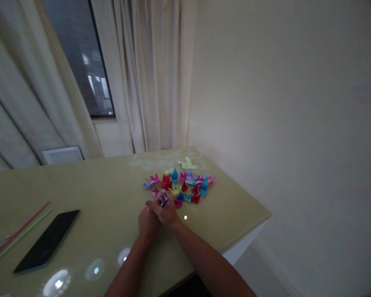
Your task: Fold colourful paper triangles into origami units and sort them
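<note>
My right hand (168, 213) is closed around a small bundle of folded paper (164, 199) in purple, white and red; its exact form is partly hidden by the fingers. Close against it, my left hand (148, 222) is closed too, and whatever lies inside it is hidden. Just beyond both hands spreads a pile of small folded-paper pieces (190, 197), like origami birds, in red, pink, blue, purple and yellow. A pale green folded piece (188, 163) lies at the far side of the pile.
The pile lies on a shiny yellowish table (102, 185), whose right edge runs near a plain wall (281, 103). At left are a black phone-like slab (48, 240), a pink stick (21, 229) and a green stick (23, 236). Curtains (157, 82) hang behind.
</note>
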{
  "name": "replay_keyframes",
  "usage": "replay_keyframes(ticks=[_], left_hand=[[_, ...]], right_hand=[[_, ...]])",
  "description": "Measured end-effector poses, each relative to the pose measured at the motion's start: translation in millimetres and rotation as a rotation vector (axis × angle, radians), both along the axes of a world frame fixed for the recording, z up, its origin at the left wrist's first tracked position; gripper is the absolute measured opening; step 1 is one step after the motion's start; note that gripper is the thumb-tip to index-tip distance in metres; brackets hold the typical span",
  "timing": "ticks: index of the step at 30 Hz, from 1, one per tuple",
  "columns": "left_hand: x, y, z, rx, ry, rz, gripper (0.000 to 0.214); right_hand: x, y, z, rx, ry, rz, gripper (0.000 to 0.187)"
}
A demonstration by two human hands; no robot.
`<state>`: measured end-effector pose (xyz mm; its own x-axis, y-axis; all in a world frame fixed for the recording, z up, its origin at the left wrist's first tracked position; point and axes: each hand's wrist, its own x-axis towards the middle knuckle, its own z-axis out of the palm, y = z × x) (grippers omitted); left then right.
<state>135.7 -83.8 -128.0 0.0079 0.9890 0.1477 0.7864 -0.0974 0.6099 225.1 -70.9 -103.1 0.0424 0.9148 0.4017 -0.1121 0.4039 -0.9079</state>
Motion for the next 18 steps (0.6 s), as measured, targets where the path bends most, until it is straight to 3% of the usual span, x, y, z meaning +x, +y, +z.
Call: replay_keyframes(ticks=[5,10,15,18], left_hand=[[1.4,3.0,2.9,0.008,0.049,0.025,0.039],[9.2,3.3,2.2,0.072,-0.343,-0.218,0.062],[13.0,4.4,1.4,0.069,-0.379,-0.131,0.06],[14.5,6.1,4.9,0.074,-0.558,-0.152,0.059]], right_hand=[[8.7,21.1,1.0,-0.12,0.158,0.143,0.059],[32.4,28.9,4.6,-0.213,0.268,0.181,0.054],[38.4,31.3,7.5,-0.253,0.292,0.296,0.048],[35.7,32.4,5.3,-0.258,0.361,0.363,0.043]])
